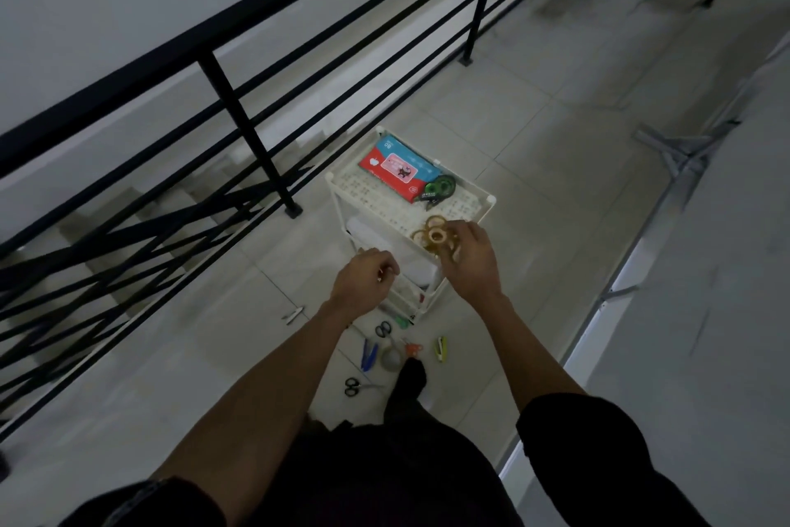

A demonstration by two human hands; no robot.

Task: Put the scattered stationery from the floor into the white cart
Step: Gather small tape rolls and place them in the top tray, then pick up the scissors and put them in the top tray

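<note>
Your right hand over near corner of white cart top tray, fingers curled around clear tape rolls. Your left hand just beside it, loosely closed; contents, if any, too small to tell. Beyond right hand in tray: red-blue packet, green tape dispenser. On floor below both hands: black scissors, blue clip, orange scissors, yellow-green stapler.
</note>
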